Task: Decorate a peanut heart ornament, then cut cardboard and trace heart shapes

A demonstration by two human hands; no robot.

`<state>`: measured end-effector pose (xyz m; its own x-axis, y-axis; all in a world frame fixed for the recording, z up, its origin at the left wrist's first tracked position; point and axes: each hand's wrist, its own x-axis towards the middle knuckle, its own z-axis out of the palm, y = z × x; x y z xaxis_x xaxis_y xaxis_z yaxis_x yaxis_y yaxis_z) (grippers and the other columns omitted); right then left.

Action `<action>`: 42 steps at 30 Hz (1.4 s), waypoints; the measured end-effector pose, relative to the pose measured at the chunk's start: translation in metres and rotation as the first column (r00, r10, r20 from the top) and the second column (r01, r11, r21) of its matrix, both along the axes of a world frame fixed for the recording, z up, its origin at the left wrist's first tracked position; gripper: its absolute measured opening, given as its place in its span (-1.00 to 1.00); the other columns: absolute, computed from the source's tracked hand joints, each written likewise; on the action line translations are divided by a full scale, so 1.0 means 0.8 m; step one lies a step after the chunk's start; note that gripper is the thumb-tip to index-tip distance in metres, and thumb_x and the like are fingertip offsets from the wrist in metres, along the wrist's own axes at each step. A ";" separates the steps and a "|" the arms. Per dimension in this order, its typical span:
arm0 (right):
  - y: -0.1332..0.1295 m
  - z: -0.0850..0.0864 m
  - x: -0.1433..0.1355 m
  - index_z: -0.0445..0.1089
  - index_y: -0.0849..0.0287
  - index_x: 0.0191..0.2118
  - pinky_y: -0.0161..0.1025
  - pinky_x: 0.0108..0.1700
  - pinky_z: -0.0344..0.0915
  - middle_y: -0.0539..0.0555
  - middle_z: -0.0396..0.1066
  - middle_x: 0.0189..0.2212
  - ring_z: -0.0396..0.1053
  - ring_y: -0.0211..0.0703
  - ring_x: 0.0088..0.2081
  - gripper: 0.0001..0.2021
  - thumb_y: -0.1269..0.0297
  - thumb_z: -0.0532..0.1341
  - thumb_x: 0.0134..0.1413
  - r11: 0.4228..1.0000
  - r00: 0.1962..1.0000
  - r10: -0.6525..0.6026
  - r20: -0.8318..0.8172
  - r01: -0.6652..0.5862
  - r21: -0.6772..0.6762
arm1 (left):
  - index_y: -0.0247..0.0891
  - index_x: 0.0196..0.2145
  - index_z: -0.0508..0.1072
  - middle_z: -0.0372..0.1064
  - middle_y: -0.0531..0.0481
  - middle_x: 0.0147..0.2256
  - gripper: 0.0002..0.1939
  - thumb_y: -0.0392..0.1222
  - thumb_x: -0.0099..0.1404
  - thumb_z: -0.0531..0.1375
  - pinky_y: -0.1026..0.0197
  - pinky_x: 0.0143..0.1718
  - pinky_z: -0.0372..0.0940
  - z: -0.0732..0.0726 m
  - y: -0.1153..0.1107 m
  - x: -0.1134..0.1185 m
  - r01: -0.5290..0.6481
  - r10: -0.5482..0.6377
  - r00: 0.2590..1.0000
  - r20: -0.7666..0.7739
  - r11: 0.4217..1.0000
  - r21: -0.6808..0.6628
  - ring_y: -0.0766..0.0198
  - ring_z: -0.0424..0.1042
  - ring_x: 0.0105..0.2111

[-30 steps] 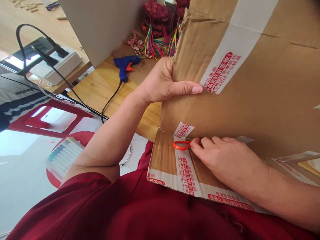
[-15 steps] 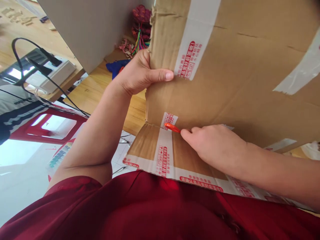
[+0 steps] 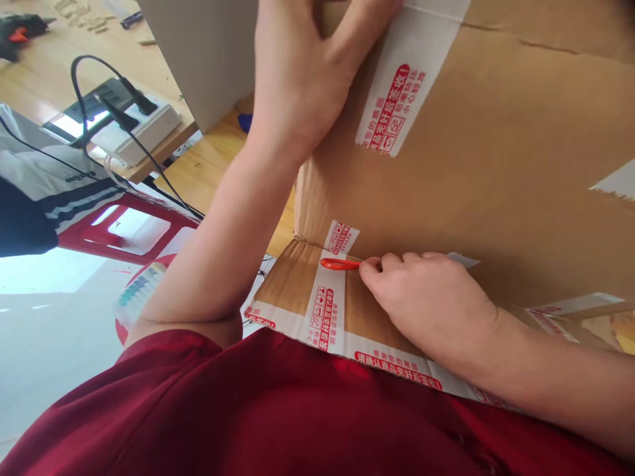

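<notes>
A large cardboard box (image 3: 471,165) with printed white tape (image 3: 391,106) stands tilted in front of me. My left hand (image 3: 317,73) grips its upper left edge, thumb over the near face; the other fingers are hidden behind the board. Low on the box, my right hand (image 3: 421,291) is closed around a slim orange handle (image 3: 340,264), whose rounded end sticks out to the left. The rest of that tool is hidden in the hand. It lies across a tape strip by the crease of the lower flap (image 3: 282,277), which rests near my red shirt.
To the left, a power strip (image 3: 133,132) with black plugs and cables sits on a wooden desk edge. Behind are a glue gun (image 3: 22,33) and wooden pieces (image 3: 82,14). A red plastic stool or chair (image 3: 124,225) and a person's sleeve (image 3: 24,218) are at the left.
My left hand has moved up along the box's edge. The orange handle has turned closer to level and sits slightly lower against the tape. The view has shifted a little.
</notes>
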<state>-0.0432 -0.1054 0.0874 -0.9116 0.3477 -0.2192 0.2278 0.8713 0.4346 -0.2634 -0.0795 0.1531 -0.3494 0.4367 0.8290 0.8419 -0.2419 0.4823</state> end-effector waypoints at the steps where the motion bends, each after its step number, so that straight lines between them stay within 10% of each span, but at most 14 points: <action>1: -0.001 -0.001 -0.001 0.48 0.22 -0.04 -0.16 -0.49 0.00 0.16 0.54 -0.37 0.55 0.06 -0.37 -0.70 0.55 0.11 0.20 1.000 1.000 0.001 -0.004 -0.001 -0.002 | -0.14 -0.25 0.26 0.34 0.08 -0.26 -0.79 -0.18 0.44 0.27 0.16 0.12 0.34 -0.017 -0.006 -0.002 0.061 -0.059 0.997 -0.051 0.998 0.029 0.36 0.41 -0.09; 4: -0.001 -0.004 0.000 0.50 0.21 -0.08 -0.18 -0.48 -0.03 0.14 0.53 -0.41 0.53 -0.02 -0.40 -0.72 0.56 0.12 0.20 1.000 0.999 0.006 -0.039 -0.006 0.002 | -0.10 -0.31 0.22 0.18 0.02 -0.35 -0.42 0.48 0.20 0.20 0.05 -0.28 0.32 -0.077 -0.018 -0.013 0.170 -0.177 0.984 0.026 0.971 0.170 0.26 0.26 -0.32; 10: 0.005 -0.012 0.007 0.50 0.24 -0.11 -0.18 -0.49 -0.03 0.14 0.50 -0.44 0.52 -0.01 -0.42 -0.74 0.56 0.12 0.19 0.999 0.996 0.042 -0.078 -0.039 0.031 | -0.13 -0.44 0.03 -0.13 0.08 -0.47 -0.30 0.52 0.16 0.22 0.10 -0.43 0.05 -0.146 -0.013 -0.006 -0.022 -0.010 0.990 0.138 0.973 0.230 0.29 0.03 -0.45; 18: 0.013 -0.010 0.027 0.47 0.24 -0.05 -0.16 -0.48 0.14 0.12 0.50 -0.42 0.54 0.05 -0.42 -0.70 0.58 0.08 0.21 0.996 0.997 0.057 -0.052 -0.053 0.065 | -0.11 -0.34 0.12 0.14 0.03 -0.35 -0.27 0.54 0.02 0.32 0.06 -0.24 0.32 -0.150 -0.011 -0.011 -0.015 -0.019 0.972 0.235 0.990 0.141 0.02 0.34 -0.07; 27: 0.025 -0.013 0.048 0.46 0.23 -0.05 -0.19 -0.46 0.17 0.10 0.50 -0.43 0.55 0.00 -0.41 -0.71 0.58 0.12 0.19 0.994 0.999 0.032 -0.010 -0.031 0.101 | -0.09 -0.33 0.16 0.17 0.03 -0.36 -0.31 0.55 0.05 0.28 0.01 -0.21 0.34 -0.151 -0.012 -0.009 -0.130 0.104 0.984 0.147 0.974 0.185 0.01 0.35 -0.12; 42: 0.039 -0.008 0.078 0.45 0.22 0.01 -0.18 -0.45 0.21 0.12 0.53 -0.36 0.57 0.03 -0.37 -0.67 0.60 0.15 0.17 0.997 0.996 -0.022 0.084 0.016 0.077 | -0.07 -0.33 0.17 0.17 0.01 -0.37 -0.29 0.56 0.00 0.30 -0.03 -0.23 0.29 -0.157 -0.011 -0.016 0.064 -0.099 0.974 0.206 0.983 0.171 -0.02 0.29 -0.12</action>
